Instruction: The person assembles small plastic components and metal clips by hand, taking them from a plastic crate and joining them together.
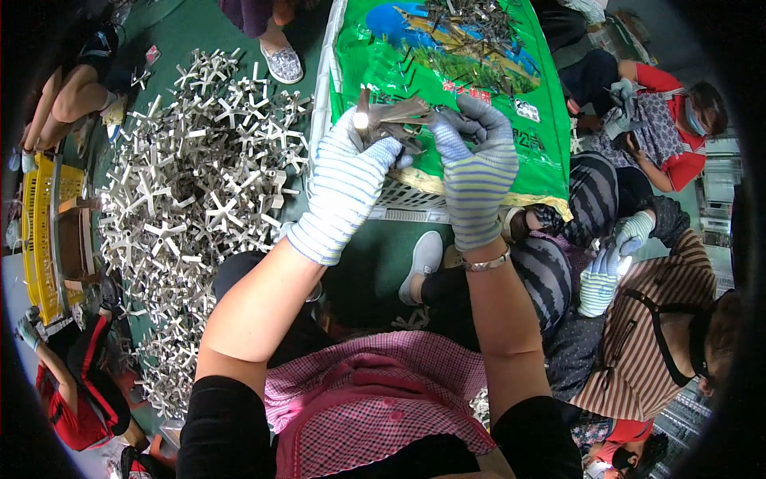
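Note:
My gloved left hand (341, 182) is closed around a greyish-brown part with flat arms (399, 112), which has a bright glint at its left end. Its exact kind is unclear. My right hand (479, 172), in a matching striped glove, has bent fingers pinched together at the part's right side; anything between the fingertips is too small to name. Both hands hover over the near edge of a green printed plastic sack (375, 60) lying on a white crate (411, 214). Thin dark slivers (471, 24) are heaped on the sack's far end.
A large pile of whitish star-shaped parts (163, 231) covers the floor at left. Past it stands a yellow crate (40, 231). Several people sit close by, one in a striped top (654, 335) at right, another in red (80, 407) at lower left.

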